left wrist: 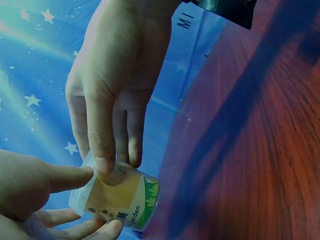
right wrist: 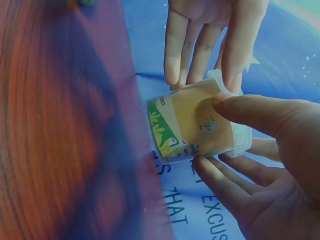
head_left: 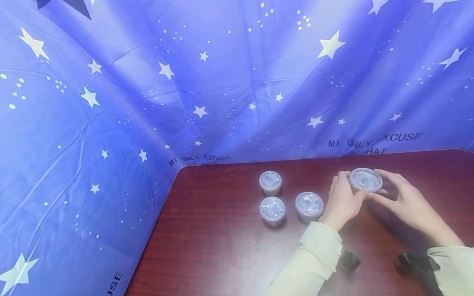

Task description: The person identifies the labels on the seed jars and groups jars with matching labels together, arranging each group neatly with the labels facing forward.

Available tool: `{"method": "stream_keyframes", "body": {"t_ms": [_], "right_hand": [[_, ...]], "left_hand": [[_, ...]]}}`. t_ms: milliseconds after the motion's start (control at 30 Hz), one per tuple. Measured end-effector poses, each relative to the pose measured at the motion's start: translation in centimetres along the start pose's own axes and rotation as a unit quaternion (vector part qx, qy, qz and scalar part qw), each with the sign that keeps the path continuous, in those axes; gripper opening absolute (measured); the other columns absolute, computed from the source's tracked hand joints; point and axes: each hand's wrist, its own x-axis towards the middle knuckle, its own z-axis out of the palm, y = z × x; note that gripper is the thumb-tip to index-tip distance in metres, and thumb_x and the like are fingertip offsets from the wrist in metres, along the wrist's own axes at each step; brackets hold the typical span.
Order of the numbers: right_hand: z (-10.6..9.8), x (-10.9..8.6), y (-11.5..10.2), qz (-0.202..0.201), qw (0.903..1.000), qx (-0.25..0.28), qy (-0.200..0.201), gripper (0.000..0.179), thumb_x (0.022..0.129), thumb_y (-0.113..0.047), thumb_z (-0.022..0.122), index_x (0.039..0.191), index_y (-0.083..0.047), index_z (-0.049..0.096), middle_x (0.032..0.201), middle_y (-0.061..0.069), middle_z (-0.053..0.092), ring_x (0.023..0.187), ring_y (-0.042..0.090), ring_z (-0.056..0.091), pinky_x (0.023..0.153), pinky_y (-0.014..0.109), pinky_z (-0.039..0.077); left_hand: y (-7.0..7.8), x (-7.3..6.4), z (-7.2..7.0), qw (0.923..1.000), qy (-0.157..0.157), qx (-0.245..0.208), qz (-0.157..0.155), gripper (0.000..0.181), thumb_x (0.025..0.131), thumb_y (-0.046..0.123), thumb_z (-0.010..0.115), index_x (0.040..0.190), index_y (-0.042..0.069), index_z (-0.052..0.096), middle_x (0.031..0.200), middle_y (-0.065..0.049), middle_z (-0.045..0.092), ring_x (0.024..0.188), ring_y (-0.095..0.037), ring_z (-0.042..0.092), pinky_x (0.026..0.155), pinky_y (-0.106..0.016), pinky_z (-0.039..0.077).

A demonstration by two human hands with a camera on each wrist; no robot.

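Observation:
A clear lidded plastic cup (head_left: 365, 179) is held between both hands over the far right of the table. My left hand (head_left: 342, 199) grips it from the left, thumb near the lid. From the right, my right hand (head_left: 405, 199) grips it, thumb on the front side and fingers behind. In the left wrist view the cup (left wrist: 122, 195) shows yellowish contents, printed lettering and a green band near its base. A small bee figure appears on the cup (right wrist: 200, 122) in the right wrist view. The lid is on.
Three similar lidded cups stand left of my hands: a back one (head_left: 270, 183), a front one (head_left: 273, 211) and one by my left wrist (head_left: 309, 205). They sit on a dark red wooden table (head_left: 207, 238). A blue star-patterned curtain (head_left: 229, 82) hangs along the table's back and left edges.

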Motion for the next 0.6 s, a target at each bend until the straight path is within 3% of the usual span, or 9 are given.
{"method": "stream_keyframes", "body": {"t_ms": [267, 333, 433, 533, 600], "right_hand": [[-0.2, -0.1, -1.4, -0.013, 0.9998, -0.006, 0.015, 0.072, 0.082, -0.01, 0.081, 0.143, 0.003, 0.045, 0.127, 0.031, 0.051, 0.096, -0.031, 0.037, 0.079, -0.009, 0.026], [-0.1, 0.0, -1.7, -0.018, 0.9997, -0.001, 0.018, 0.072, 0.081, -0.008, 0.081, 0.143, 0.003, 0.046, 0.126, 0.026, 0.052, 0.096, -0.03, 0.039, 0.08, -0.008, 0.03], [0.0, 0.0, -2.2, -0.022, 0.9994, 0.009, 0.023, 0.072, 0.08, -0.006, 0.081, 0.142, 0.003, 0.047, 0.124, 0.003, 0.052, 0.094, -0.028, 0.043, 0.078, -0.006, 0.038], [0.1, 0.0, -2.7, -0.023, 0.9993, 0.016, 0.026, 0.071, 0.079, -0.005, 0.081, 0.142, 0.002, 0.048, 0.122, -0.022, 0.043, 0.093, -0.027, 0.046, 0.075, -0.004, 0.042], [0.2, -0.1, -3.1, -0.022, 0.9993, 0.017, 0.026, 0.071, 0.079, -0.006, 0.082, 0.142, 0.001, 0.048, 0.12, -0.031, 0.04, 0.092, -0.027, 0.047, 0.075, -0.004, 0.041]], "left_hand": [[0.5, -0.7, -1.8, 0.9999, 0.003, -0.013, 0.005, 0.049, 0.084, 0.036, 0.077, 0.124, 0.02, 0.054, 0.107, 0.009, 0.06, 0.098, -0.007, 0.061, 0.084, -0.02, 0.051], [0.5, -0.8, -2.2, 0.9999, 0.005, -0.014, 0.006, 0.049, 0.084, 0.036, 0.077, 0.125, 0.02, 0.054, 0.107, 0.009, 0.06, 0.099, -0.007, 0.061, 0.084, -0.02, 0.051], [0.5, -1.0, -2.7, 0.9997, 0.009, -0.02, 0.011, 0.049, 0.085, 0.036, 0.077, 0.125, 0.02, 0.054, 0.108, 0.008, 0.061, 0.099, -0.006, 0.061, 0.083, -0.019, 0.05], [0.4, -1.2, -3.1, 0.9994, 0.015, -0.027, 0.013, 0.049, 0.084, 0.036, 0.076, 0.125, 0.021, 0.055, 0.11, 0.008, 0.061, 0.099, -0.006, 0.061, 0.083, -0.019, 0.049], [0.2, -1.4, -3.4, 0.9993, 0.018, -0.03, 0.014, 0.049, 0.084, 0.037, 0.076, 0.125, 0.021, 0.055, 0.111, 0.008, 0.061, 0.1, -0.006, 0.061, 0.083, -0.02, 0.049]]}}
